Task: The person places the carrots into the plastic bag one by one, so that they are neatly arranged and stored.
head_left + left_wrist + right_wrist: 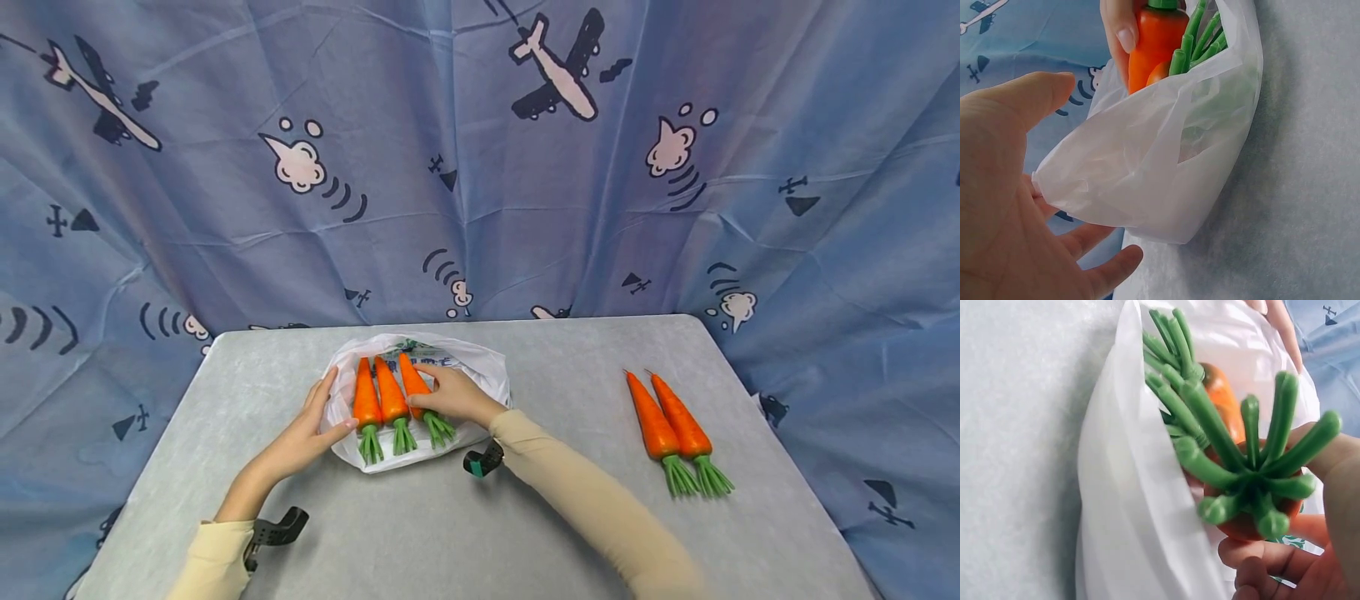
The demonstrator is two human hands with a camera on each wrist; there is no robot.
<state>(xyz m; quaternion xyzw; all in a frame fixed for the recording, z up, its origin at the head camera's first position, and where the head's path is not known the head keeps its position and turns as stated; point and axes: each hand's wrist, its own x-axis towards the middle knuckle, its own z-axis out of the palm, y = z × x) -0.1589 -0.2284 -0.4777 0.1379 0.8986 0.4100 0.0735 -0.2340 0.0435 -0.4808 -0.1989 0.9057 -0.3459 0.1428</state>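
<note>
Near the table's middle lies a white plastic bag (pixel 480 358) with its mouth spread. Inside it rest two orange carrots, a left carrot (pixel 366 400) and a middle carrot (pixel 390 392), green stem ends toward me. My right hand (pixel 459 398) grips a third carrot (pixel 411 377) by its sides, over the bag's right part; its green stems (pixel 1254 475) face the right wrist camera. At the bag's left edge, my left hand (pixel 303 435) touches the plastic, thumb spread from the other fingers (pixel 1113 269).
Two more carrots, an outer carrot (pixel 681 417) and an inner carrot (pixel 651 421), lie side by side on the table's right part. The grey table (pixel 570 367) meets a blue curtain (pixel 480 167) with airplane prints at its back edge.
</note>
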